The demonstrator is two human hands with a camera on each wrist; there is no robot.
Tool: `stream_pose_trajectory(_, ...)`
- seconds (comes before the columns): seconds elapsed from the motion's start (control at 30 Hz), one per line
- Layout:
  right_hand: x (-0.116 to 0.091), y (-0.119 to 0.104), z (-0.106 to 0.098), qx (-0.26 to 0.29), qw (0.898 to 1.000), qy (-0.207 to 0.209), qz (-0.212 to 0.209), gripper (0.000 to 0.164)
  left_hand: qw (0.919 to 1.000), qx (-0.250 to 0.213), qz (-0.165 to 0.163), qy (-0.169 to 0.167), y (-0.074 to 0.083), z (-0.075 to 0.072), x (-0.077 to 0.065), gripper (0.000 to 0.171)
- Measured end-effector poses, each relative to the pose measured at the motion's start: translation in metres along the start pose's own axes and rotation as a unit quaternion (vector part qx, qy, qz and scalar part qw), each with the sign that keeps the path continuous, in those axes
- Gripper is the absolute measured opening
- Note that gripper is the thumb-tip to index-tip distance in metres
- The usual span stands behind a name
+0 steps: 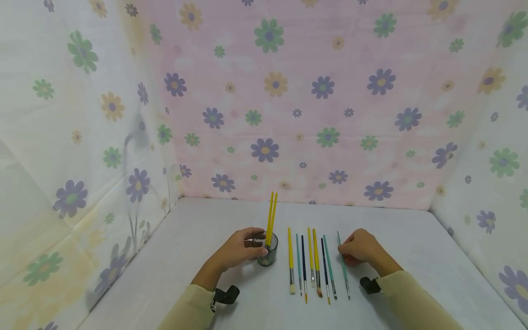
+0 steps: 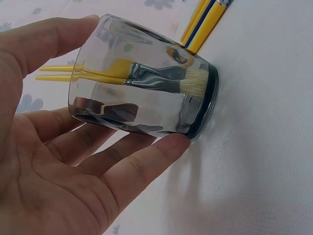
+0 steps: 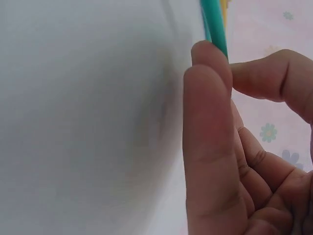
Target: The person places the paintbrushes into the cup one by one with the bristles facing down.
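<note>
A clear glass stands on the white table, with two yellow-handled paintbrushes in it, bristles down. My left hand holds the glass from its left side, thumb at the rim and fingers along the wall in the left wrist view. My right hand pinches the handle of a teal paintbrush between thumb and fingertips, at the right end of a row of brushes. In the right wrist view only part of that teal handle shows above the fingers.
Between the hands lie several paintbrushes side by side, bristles toward me: yellow ones such as the leftmost, dark blue ones and teal ones. Flower-patterned cloth walls the table at the back and both sides.
</note>
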State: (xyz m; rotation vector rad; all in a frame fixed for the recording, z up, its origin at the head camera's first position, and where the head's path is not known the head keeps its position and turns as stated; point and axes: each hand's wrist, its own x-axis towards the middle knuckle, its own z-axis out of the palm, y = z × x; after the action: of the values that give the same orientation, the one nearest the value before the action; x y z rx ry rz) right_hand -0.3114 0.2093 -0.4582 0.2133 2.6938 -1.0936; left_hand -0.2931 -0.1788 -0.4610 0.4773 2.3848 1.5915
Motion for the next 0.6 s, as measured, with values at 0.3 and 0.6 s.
stream_pose_trajectory(0.3,-0.003,-0.014,-0.004,0.03,0.999,0.008,-0.018,0.031,1.0,-0.001,-0.007,-0.002,0.002,0.001,0.0,0.071)
stream_pose_trajectory(0.6,-0.006,-0.035,-0.006,0.06,0.998,0.008,-0.031,0.025,1.0,-0.001,-0.008,-0.001,0.004,-0.001,-0.003,0.069)
